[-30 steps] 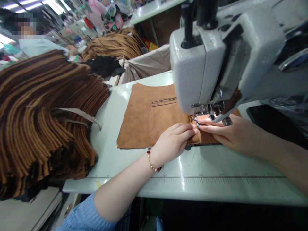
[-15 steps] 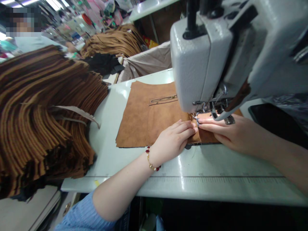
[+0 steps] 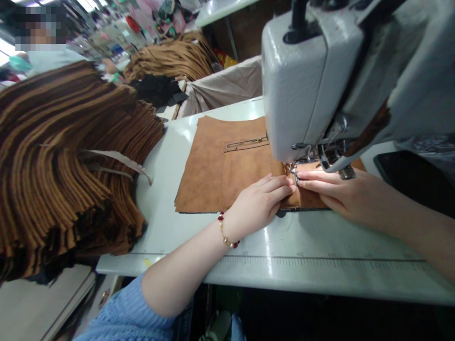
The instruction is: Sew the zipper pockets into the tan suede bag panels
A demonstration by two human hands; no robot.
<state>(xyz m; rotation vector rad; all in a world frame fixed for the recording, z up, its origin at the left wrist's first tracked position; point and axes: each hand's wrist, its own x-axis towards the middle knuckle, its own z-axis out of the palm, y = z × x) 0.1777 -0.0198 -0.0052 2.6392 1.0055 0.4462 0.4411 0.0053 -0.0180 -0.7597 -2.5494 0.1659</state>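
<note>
A brown leather-like panel [image 3: 213, 175] with a zipper [image 3: 247, 142] set into it lies flat on the pale sewing table. Part of it runs beneath the head of a white sewing machine [image 3: 295, 94]. My left hand [image 3: 259, 199] rests palm down on the panel, fingers stretched toward the seam just left of the presser foot. From the right, my right hand [image 3: 350, 189] lies on the panel with extended fingers, their tips close by the foot. The needle and stitch point are partly hidden by the machine head and fingers.
A tall stack of brown panels [image 3: 53, 166] fills the left side, a pale strip [image 3: 113, 158] sticking out of it. A dark flat object [image 3: 412, 180] lies at right. Behind are a brown pile [image 3: 174, 57], black cloth [image 3: 156, 90] and a person [image 3: 53, 57]. A ruler scale [image 3: 280, 261] marks the front edge.
The whole view has shifted slightly, so everything sits a little further right and higher. Both hands keep nearly the same place on the panel beside the presser foot.
</note>
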